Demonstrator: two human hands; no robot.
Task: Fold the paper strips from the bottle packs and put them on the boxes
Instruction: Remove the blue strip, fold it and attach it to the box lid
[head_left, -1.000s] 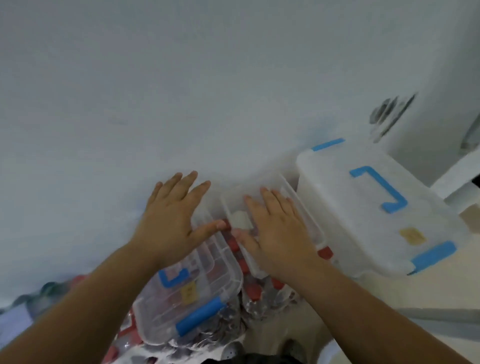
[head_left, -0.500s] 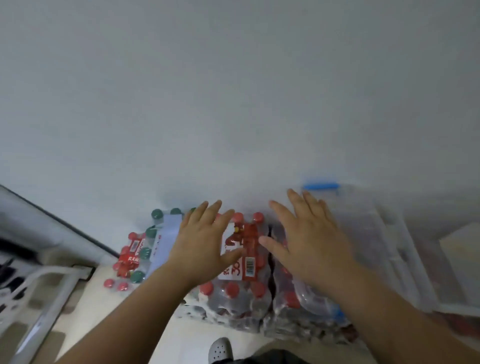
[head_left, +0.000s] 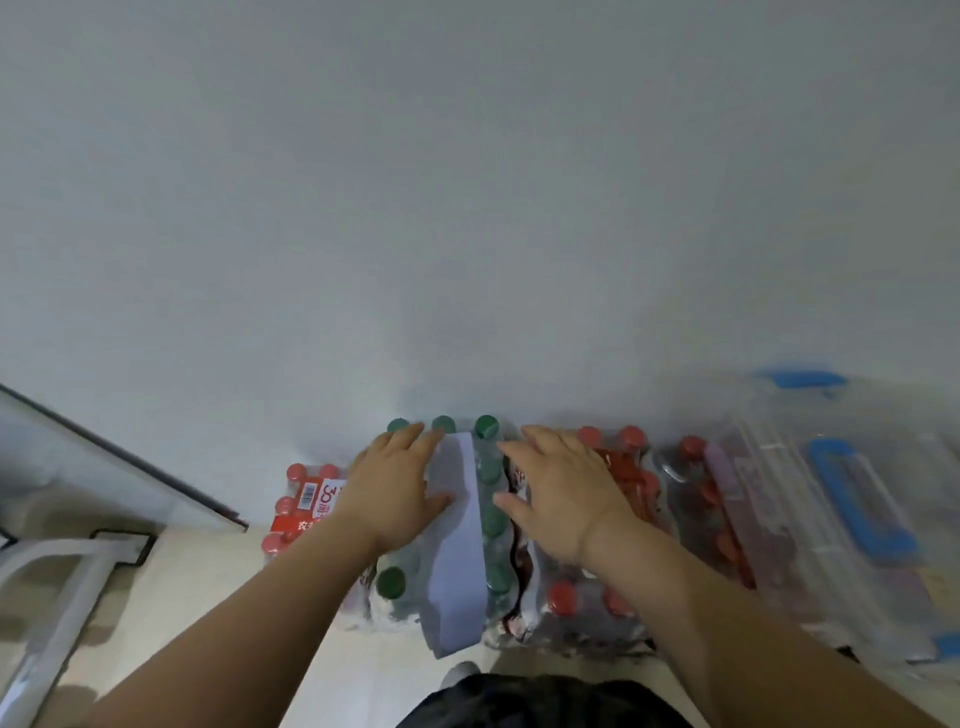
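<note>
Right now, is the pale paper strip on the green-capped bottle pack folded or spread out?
Spread out: the pale paper strip lies flat, full length along the green-capped bottle pack.

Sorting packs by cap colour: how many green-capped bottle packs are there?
1. The green-capped pack sits between the hands, a paper strip across it; red-capped packs flank it. Others may be hidden.

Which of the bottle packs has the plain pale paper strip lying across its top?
The shrink-wrapped pack of green-capped bottles between the hands; its plain pale paper strip runs front to back. The neighbouring packs have red caps.
</note>
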